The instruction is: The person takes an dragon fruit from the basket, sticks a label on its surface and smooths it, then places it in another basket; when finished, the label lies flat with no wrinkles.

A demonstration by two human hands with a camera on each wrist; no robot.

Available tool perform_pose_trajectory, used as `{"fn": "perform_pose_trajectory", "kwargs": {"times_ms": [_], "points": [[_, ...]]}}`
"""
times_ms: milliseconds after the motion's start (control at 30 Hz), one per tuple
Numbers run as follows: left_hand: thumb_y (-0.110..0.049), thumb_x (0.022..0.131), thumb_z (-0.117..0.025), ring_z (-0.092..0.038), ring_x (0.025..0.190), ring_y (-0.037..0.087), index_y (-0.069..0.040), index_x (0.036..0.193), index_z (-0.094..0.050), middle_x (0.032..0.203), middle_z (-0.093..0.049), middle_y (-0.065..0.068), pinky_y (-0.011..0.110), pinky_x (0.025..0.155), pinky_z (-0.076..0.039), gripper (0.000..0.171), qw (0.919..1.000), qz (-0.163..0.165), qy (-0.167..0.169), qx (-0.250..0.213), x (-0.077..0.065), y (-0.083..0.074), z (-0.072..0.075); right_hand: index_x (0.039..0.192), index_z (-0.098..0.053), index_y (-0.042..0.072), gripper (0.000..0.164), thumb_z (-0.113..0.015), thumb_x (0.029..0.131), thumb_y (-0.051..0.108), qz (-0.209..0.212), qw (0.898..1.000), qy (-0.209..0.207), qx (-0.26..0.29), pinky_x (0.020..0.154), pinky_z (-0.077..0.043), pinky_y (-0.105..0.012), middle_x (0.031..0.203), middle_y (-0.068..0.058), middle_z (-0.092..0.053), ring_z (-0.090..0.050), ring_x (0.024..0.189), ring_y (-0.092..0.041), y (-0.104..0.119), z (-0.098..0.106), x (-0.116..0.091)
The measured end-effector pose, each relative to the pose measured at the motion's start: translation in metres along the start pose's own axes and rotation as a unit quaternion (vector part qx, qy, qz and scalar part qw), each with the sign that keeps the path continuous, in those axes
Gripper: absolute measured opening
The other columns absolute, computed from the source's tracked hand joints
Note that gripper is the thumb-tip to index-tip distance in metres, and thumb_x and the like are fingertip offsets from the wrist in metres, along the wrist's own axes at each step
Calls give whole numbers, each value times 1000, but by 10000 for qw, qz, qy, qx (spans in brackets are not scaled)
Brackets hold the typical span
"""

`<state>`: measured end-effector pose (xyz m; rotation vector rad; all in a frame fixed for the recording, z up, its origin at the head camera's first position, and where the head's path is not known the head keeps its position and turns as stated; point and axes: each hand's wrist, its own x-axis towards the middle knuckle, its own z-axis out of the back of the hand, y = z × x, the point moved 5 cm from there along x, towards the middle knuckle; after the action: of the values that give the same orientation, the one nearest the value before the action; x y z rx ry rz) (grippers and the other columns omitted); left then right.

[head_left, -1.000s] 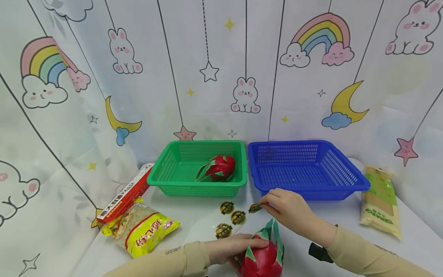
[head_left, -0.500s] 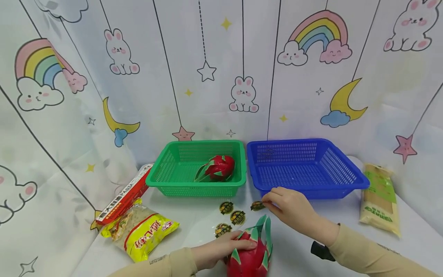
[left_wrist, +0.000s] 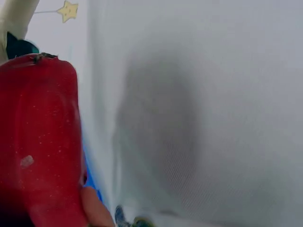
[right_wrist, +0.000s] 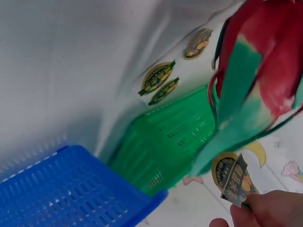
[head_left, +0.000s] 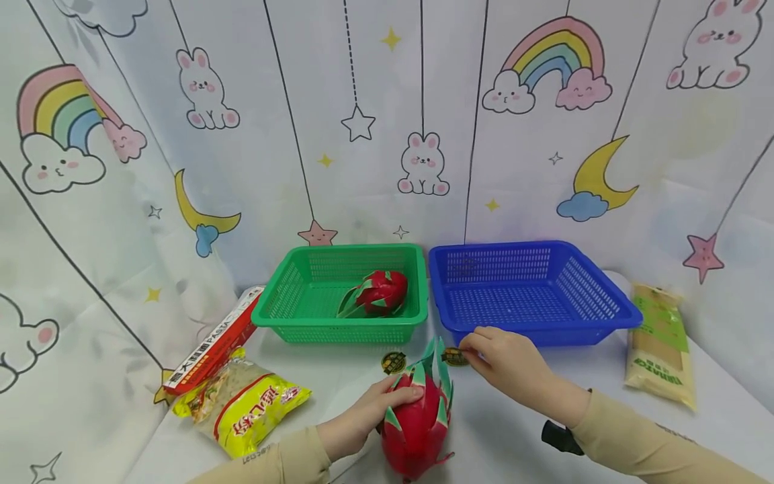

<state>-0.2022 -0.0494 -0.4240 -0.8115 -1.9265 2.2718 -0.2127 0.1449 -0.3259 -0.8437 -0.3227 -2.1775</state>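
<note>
A red dragon fruit with green leaf tips (head_left: pixel 417 423) is gripped by my left hand (head_left: pixel 363 417), fingers and thumb round its left side. In the left wrist view, the fruit's red skin (left_wrist: pixel 45 137) fills the left edge, above the white table. My right hand (head_left: pixel 508 363) pinches a black-and-gold sticker (head_left: pixel 455 357) between thumb and finger, just right of the leaf tips. Seen from the right wrist, the sticker (right_wrist: pixel 234 176) hangs apart from the fruit (right_wrist: pixel 265 61). More such stickers (right_wrist: pixel 157 77) lie on a clear sheet on the table, partly hidden behind the fruit in the head view.
A green basket (head_left: pixel 338 323) with another dragon fruit (head_left: pixel 383 293) stands at the back beside a blue basket (head_left: pixel 538 334). To the left lie a red pasta box (head_left: pixel 214 343) and a yellow bag (head_left: pixel 248 403). A beige-green packet (head_left: pixel 660 346) lies far right.
My left hand has lifted the dragon fruit up and leftward, so it now covers some stickers on the sheet. My right hand keeps pinching its sticker at nearly the same spot.
</note>
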Motion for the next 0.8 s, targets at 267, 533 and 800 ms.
{"fn": "perform_pose_trajectory", "kwargs": {"times_ms": [267, 533, 800], "points": [[-46, 84, -53, -51, 106, 20, -14, 134, -43, 117, -57, 5, 41, 85, -48, 60, 9962, -765, -312, -273, -2, -20, 16, 75, -64, 17, 18, -75, 70, 4, -246, 9989, 376, -115, 49, -43, -15, 67, 11, -57, -47, 57, 1, 0, -1, 1], [-41, 86, -55, -49, 110, 22, -12, 139, -34, 126, -50, 10, 37, 85, -50, 63, 9882, -1205, -660, -676, 2, -36, 29, 74, -64, 18, 16, -73, 71, 5, -320, 9967, 744, -16, 49, -42, -16, 68, 11, -58, -47, 58, 0, 0, -4, 0], [-47, 88, -50, -42, 120, 25, -14, 141, -28, 133, -43, 12, 38, 93, -46, 66, 9771, -1326, -1216, -1135, 10, -39, 40, 72, -63, 20, 14, -71, 71, 8, -242, 9955, 909, 136, 50, -42, -16, 68, 13, -56, -48, 59, 1, 2, -6, -1]]}}
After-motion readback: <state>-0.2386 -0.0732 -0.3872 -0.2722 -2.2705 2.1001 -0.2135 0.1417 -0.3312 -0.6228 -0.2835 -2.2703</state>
